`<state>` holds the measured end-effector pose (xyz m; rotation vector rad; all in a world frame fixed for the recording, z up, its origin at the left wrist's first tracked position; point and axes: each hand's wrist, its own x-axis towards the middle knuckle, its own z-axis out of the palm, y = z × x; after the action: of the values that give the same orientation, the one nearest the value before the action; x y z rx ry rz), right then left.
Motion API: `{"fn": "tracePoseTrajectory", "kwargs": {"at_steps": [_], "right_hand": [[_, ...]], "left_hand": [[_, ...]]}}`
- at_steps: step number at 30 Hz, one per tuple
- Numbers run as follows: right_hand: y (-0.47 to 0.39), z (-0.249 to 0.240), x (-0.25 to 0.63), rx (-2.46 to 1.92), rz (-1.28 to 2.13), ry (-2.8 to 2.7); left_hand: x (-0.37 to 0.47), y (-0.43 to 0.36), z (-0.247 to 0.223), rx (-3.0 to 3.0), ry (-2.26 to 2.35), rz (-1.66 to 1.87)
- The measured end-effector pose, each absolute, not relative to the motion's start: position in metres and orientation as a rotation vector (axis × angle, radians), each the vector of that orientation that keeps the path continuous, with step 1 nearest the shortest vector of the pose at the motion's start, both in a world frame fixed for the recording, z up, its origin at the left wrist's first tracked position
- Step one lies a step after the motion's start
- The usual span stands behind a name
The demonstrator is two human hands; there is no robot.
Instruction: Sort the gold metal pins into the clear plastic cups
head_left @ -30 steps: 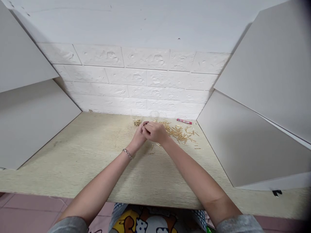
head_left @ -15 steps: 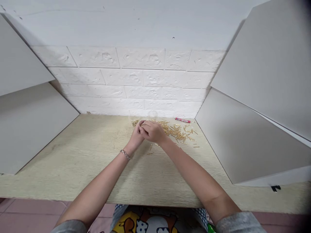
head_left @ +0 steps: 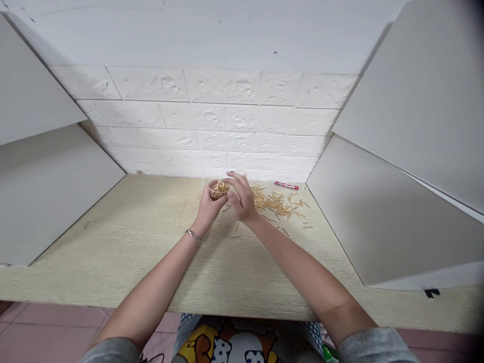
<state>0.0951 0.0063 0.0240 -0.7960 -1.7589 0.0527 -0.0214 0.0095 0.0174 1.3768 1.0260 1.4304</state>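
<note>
My left hand (head_left: pixel 207 205) is wrapped round a small clear cup (head_left: pixel 210 195) of thin gold metal pieces (head_left: pixel 220 187). At the cup's right side is my right hand (head_left: pixel 242 199), its fingers apart and holding nothing I can see. Its thumb and fingertips are close to the rim; whether they touch it I cannot tell. Just right of the hands a loose pile of slim gold pins (head_left: pixel 278 206) lies on the table, with several single pins (head_left: pixel 236 236) scattered nearer to me.
A red pen-like stick (head_left: pixel 286 185) lies behind the pile, near the white brick-patterned wall (head_left: pixel 242 118). Pale panels (head_left: pixel 64 196) stand along the left and right sides (head_left: pixel 393 217) of the wooden table (head_left: pixel 234 282). A black mark (head_left: pixel 431 293) is at the right front.
My right hand has come off from over my left and opened its fingers to the right. The cup of gold pieces now shows in my left hand. The view has shifted slightly.
</note>
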Motion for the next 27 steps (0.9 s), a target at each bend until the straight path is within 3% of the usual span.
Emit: {"fn": "tracePoseTrajectory", "kwargs": {"at_steps": [4,8,14,27], "right_hand": [[0.021,0.003,0.102,-1.122,0.171,-1.664],[0.029,-0.015,0.109,-1.336,0.159,-2.019],[0.025,-0.019,0.109,-1.340,0.053,-2.354],[0.028,-0.011,0.116,-1.386,0.102,-2.400]], "left_hand": [[-0.027,0.011,0.021,1.370,1.130,1.485],[-0.029,0.013,0.021,1.382,1.173,1.512],[-0.030,0.015,0.021,1.341,1.177,1.537],[-0.032,0.017,0.017,1.332,1.130,1.509]]}}
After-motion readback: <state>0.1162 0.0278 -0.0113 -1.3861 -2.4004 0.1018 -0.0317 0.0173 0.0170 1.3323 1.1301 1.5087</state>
